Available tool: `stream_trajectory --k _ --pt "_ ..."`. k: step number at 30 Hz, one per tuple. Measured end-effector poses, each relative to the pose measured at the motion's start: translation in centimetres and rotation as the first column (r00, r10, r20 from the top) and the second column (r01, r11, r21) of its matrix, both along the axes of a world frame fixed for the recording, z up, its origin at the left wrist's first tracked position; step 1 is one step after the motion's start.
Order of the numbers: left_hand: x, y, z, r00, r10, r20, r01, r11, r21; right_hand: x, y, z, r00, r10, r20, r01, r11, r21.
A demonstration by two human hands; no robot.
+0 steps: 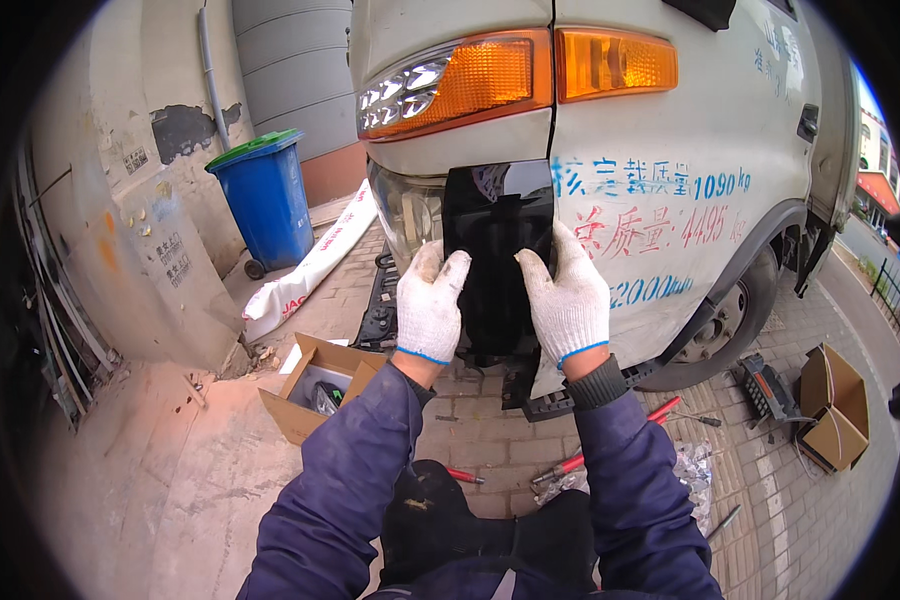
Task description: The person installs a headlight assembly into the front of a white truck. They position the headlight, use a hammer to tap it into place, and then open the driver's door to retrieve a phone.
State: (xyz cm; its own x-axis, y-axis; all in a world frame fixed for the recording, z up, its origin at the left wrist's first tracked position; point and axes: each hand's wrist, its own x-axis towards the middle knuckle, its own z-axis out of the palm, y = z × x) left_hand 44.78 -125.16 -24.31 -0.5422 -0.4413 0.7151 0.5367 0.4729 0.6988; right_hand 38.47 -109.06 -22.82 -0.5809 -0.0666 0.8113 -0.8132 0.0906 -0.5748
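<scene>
A glossy black curved trim panel stands upright against the front corner of a white truck, below its orange and clear lamps. My left hand, in a white knitted work glove, grips the panel's left edge with the thumb on its face. My right hand, gloved alike with a blue cuff edge, grips the right edge the same way. The fingers of both hands are partly hidden behind the panel. Left of it, a clear headlamp shows in part.
An open cardboard box with a dark part inside lies left. Red-handled tools and clear plastic wrap lie on the paving. At right are another box and a black lamp-like part. A blue bin stands beyond a long white wrapped package.
</scene>
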Motion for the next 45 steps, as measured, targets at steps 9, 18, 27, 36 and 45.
stream_trajectory --k 9,18,27,36,45 --pt "-1.9 0.9 -0.9 0.994 0.089 -0.068 -0.086 0.995 0.04 0.0 -0.5 -0.5 0.906 -0.363 -0.22 0.39 0.916 0.094" --pt "-2.3 2.5 -1.3 0.973 0.194 -0.123 -0.171 0.969 0.176 -0.2 -0.9 0.0 0.868 -0.415 -0.274 0.456 0.884 0.106" --pt "-2.4 2.7 -1.7 0.962 0.221 -0.162 -0.185 0.959 0.214 -0.4 -0.9 0.1 0.819 -0.412 -0.399 0.507 0.846 0.165" --pt "-3.5 -0.1 -6.3 0.915 0.217 -0.341 -0.228 0.974 0.008 -0.6 -1.1 0.0 0.789 -0.435 -0.434 0.561 0.798 0.22" --pt "-3.6 -5.2 -7.6 0.964 0.002 -0.265 -0.136 0.861 -0.49 -2.5 -3.4 -0.9 0.85 -0.468 -0.243 0.49 0.871 0.038"
